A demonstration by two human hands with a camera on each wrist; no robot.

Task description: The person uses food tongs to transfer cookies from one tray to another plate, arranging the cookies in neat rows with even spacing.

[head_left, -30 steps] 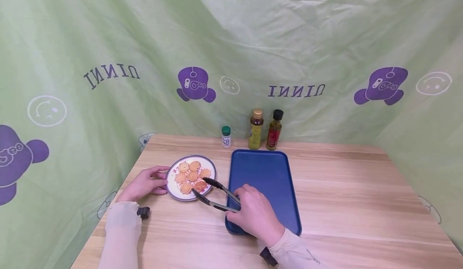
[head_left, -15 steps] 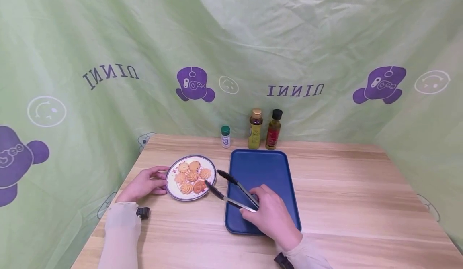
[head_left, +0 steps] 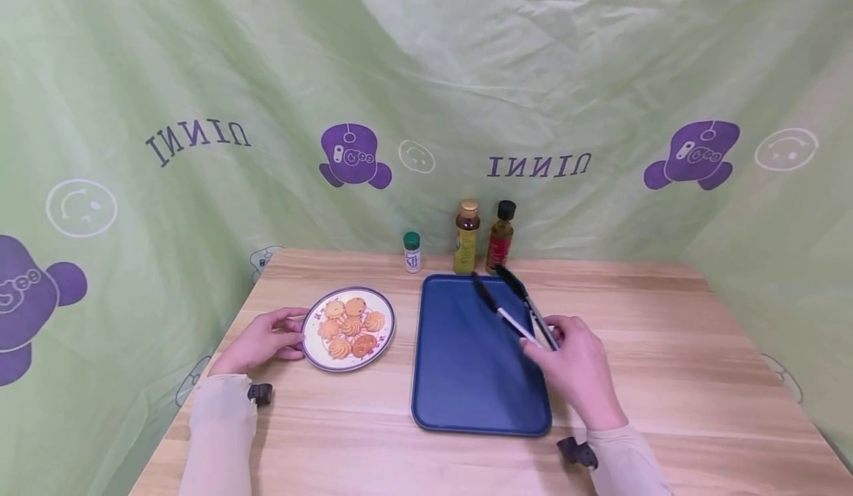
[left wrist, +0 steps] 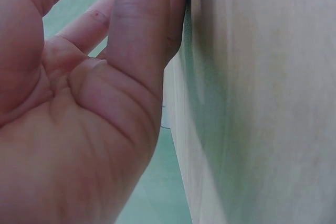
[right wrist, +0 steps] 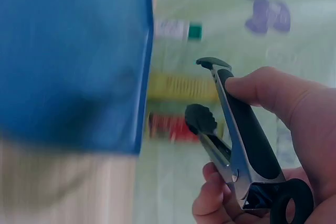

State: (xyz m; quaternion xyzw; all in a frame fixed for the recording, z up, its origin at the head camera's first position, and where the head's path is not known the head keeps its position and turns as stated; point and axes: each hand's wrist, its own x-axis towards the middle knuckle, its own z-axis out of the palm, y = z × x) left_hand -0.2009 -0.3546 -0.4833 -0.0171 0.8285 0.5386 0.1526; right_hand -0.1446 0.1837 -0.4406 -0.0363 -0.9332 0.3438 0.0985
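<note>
My left hand [head_left: 256,342] rests at the left rim of a round white plate [head_left: 316,349] with a dark blue edge, its fingers touching the rim. Several cookies [head_left: 351,326] lie on that plate. In the left wrist view my left hand [left wrist: 79,129] shows loosely bent fingers, and the plate is out of sight. My right hand [head_left: 581,363] holds metal tongs [head_left: 488,294] with black tips over the far right part of a blue tray [head_left: 473,377]. Spread apart, the tongs [right wrist: 247,135] have nothing between their tips in the right wrist view.
Behind the tray stand a small shaker with a green cap [head_left: 412,253], a bottle with a yellow label [head_left: 466,238] and a bottle with a red label [head_left: 501,235]. A green printed curtain [head_left: 566,74] hangs around the wooden table [head_left: 653,348].
My right hand has carried the tongs from over the plate to the right and away, across the tray. The left hand has stayed at the plate, and the cookies have not moved.
</note>
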